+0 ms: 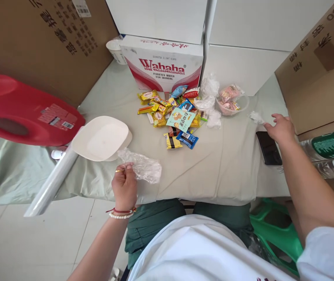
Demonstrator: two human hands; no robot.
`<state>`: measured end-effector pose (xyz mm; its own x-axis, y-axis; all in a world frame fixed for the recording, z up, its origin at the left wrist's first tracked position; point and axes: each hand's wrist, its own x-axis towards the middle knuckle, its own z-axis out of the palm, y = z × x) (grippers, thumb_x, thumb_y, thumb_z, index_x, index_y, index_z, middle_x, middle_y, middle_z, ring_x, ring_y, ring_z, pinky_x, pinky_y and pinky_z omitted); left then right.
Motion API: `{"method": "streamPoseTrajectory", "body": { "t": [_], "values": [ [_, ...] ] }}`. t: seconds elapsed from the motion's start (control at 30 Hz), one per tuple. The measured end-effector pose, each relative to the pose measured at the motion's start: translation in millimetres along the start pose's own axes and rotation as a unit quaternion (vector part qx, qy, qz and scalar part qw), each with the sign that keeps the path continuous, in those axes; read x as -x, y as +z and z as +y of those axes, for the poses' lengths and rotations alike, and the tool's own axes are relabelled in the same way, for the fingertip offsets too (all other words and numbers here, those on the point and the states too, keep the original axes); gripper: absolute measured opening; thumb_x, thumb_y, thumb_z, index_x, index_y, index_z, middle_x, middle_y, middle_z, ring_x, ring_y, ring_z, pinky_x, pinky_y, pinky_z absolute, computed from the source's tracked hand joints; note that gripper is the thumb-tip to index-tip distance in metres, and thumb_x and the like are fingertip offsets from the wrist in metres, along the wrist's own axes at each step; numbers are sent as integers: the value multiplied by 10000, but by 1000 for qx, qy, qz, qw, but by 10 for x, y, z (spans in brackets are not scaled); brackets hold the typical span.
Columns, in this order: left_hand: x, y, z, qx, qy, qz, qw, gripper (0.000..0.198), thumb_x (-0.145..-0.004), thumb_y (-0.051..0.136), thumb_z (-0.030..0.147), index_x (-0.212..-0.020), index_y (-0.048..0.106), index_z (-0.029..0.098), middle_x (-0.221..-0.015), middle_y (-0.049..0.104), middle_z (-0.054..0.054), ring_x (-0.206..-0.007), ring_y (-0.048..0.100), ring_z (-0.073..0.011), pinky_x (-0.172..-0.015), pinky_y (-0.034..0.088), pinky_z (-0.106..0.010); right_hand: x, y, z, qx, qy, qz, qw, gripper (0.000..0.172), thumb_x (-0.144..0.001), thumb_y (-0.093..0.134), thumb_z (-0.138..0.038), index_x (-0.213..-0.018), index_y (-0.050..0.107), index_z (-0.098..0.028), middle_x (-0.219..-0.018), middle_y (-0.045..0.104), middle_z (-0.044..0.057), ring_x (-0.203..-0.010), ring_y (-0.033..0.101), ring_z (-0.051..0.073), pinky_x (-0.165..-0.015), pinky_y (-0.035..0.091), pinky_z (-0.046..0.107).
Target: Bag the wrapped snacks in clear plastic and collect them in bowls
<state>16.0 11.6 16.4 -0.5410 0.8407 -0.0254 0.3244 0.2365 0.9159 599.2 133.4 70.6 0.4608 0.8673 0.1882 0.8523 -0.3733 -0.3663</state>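
My left hand (125, 187) pinches a piece of clear crumpled plastic wrap (147, 168) above the table's near side, beside a cream plastic bowl (101, 136). On the right, my right hand (282, 128) has its fingers apart, with the thumb next to a small crumpled bit of clear plastic (256, 117); whether they touch I cannot tell. Below that hand lies a black phone (269, 148). Several wrapped snacks (158, 119) are heaped mid-table, with a light green card (181, 119) on top. A clear tub (246, 104) holds pink packets (230, 93).
A Wahaba-style white carton marked Wahaha (163, 64) stands behind the snacks, near crumpled plastic (209, 91). At left are a red jug (23, 113), a roll of clear film (52, 179) and paper cups (116, 50). Bottles (330, 146) lie at right; a green stool (280, 230) stands below.
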Motion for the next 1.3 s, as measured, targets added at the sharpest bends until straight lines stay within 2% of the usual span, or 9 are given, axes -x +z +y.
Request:
{"method": "streamPoseTrajectory", "body": {
  "t": [0.1,0.23,0.4,0.5,0.6,0.7,0.9,1.03,1.3],
  "values": [
    [-44,30,-91,-121,48,3,991,278,-989,509,405,-1057,685,200,-719,648,5,-643,582,-161,-622,445,-267,-376,201,-58,-20,5,-68,997,505,-769,761,-516,-1176,653,-237,-1250,598,201,-1124,541,380,-1001,380,588],
    [13,145,-163,-243,100,-20,965,317,-990,471,383,-1110,700,199,-949,782,-86,-823,703,-233,-709,467,-306,-381,488,-361,-18,-3,-105,994,220,-868,666,-422,-953,695,-221,-1015,645,175,-1062,558,349,-966,387,536],
    [78,211,-214,-297,125,-29,946,381,-1007,419,381,-1144,709,177,-1027,809,-134,-877,751,-273,-684,459,-312,259,791,-804,-38,-68,45,996,377,-952,460,-312,-1248,662,-194,-1174,618,176,-1081,605,312,-975,477,486],
    [89,222,-222,-330,137,-29,933,399,-1004,415,384,-1137,724,171,-955,813,-136,-825,754,-280,-635,422,-312,605,1090,-1194,-87,-187,29,978,507,-979,495,-400,-1437,565,-194,-1391,515,197,-1141,610,298,-977,530,476],
    [100,228,-232,-349,157,-30,923,404,-999,419,378,-1132,732,159,-914,810,-139,-792,750,-281,-615,402,-314,562,1387,-1585,-55,-271,-8,961,593,-981,536,-406,-1534,505,-191,-1557,406,217,-1297,522,346,-1085,475,540],
    [112,230,-254,-349,167,-28,922,406,-1002,418,372,-1131,730,148,-904,806,-145,-795,751,-282,-618,409,-314,166,1557,-1803,-13,-252,-20,967,535,-1019,448,-320,-1526,538,-175,-1578,409,218,-1408,424,367,-1176,374,558],
    [120,230,-289,-340,167,-26,925,391,-1003,418,346,-1134,725,143,-902,802,-148,-812,755,-278,-635,430,-314,-456,1646,-1879,2,-153,-8,988,519,-1048,362,-302,-1501,554,-135,-1519,464,214,-1378,453,336,-1156,377,482],
    [117,230,-287,-343,163,-30,925,386,-1006,416,338,-1137,726,148,-855,794,-134,-782,748,-265,-632,426,-312,-416,1689,-1918,41,-142,-57,987,469,-983,435,-243,-1375,643,-90,-1496,519,226,-1374,428,364,-1145,376,489],
    [123,231,-281,-350,179,-30,919,383,-995,434,343,-1132,739,154,-897,804,-137,-788,746,-260,-619,411,-306,-251,1489,-1697,-59,-151,-63,985,681,-933,563,-376,-1559,468,-125,-1645,356,224,-1433,453,395,-1133,424,537]
  ]
}}
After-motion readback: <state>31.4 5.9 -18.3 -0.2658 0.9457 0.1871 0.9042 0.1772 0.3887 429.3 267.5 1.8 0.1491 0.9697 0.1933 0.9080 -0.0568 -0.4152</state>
